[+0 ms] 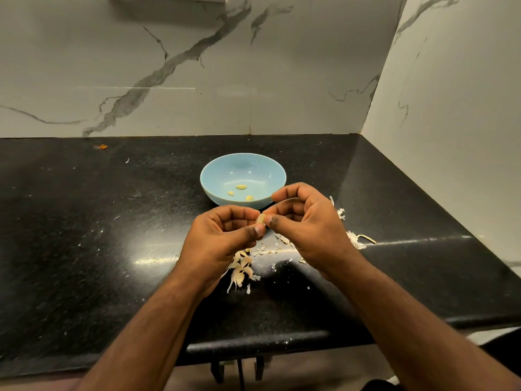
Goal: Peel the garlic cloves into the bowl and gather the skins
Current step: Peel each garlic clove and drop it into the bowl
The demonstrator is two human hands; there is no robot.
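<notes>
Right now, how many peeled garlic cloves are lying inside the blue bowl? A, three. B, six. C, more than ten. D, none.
A: three pale yellow peeled cloves lie on the bottom of the blue bowl, while a fourth clove is pinched between the left hand and right hand in front of it.

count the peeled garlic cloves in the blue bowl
3, all on the bowl floor: one toward the back, one front left, one front right. None look hidden.
</notes>
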